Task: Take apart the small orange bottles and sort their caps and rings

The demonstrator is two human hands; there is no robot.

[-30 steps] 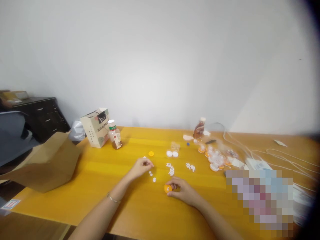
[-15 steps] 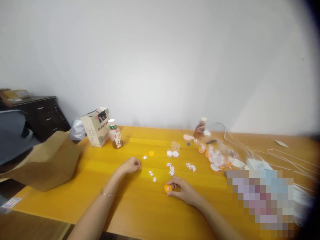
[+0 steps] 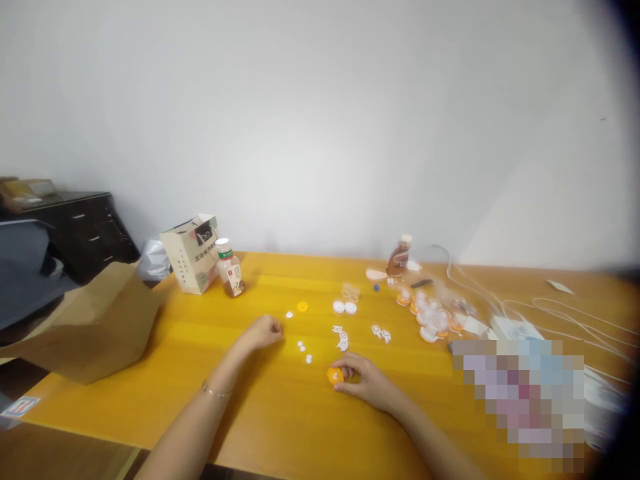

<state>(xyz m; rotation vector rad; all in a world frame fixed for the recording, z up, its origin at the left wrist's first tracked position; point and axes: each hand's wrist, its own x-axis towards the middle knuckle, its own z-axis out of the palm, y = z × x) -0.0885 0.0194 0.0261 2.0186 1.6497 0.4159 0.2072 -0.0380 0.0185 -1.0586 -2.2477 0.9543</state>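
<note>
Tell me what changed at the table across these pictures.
The left hand has drawn back leftward, away from the small white discs, its fingers curled. The right hand stays on the orange round piece. The discs and the yellow cap lie where they were.

Yellow wooden table (image 3: 150,400) with scattered white plastic pieces (image 3: 343,340)

left hand (image 3: 263,333) sits bunched, fingers closed, just below the frame's centre; right hand (image 3: 363,381) lies lower right of it, fingers (image 3: 347,364) curled inward, both forearms angling up from the bottom edge.
</note>
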